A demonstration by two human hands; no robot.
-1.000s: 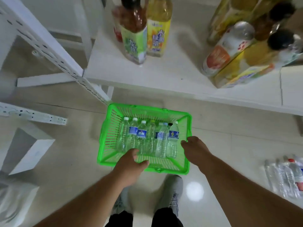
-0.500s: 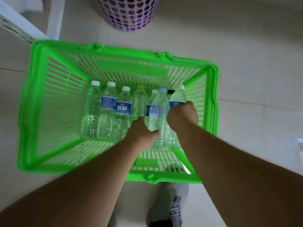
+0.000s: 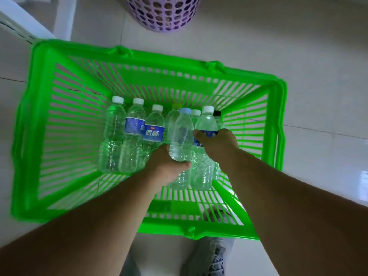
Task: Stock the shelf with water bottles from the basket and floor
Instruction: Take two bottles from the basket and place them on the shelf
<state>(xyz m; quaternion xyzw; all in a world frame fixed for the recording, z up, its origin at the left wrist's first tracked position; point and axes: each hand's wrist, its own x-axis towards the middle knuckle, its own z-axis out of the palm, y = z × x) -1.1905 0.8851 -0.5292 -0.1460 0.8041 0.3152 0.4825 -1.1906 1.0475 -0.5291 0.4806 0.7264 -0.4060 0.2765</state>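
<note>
A grey sneaker [image 3: 216, 257] stands on the pale tiled floor [image 3: 318, 56] at the near edge of a bright green slatted shopping basket [image 3: 49, 136], into which two bare forearms reach. The left hand [image 3: 169, 166] grasps the base of an unlabelled clear water bottle with a pale blue cap [image 3: 182, 136], tilted up above the others. Just beside it, the right hand [image 3: 217, 144] curls around a blue-labelled bottle with a white cap [image 3: 206, 124]. Further bottles lie side by side on the basket's bottom, among them a blue-labelled one [image 3: 153, 128]. Beyond the far rim sits a purple perforated bin [image 3: 161, 12] and a white shelf frame [image 3: 22, 22].
</note>
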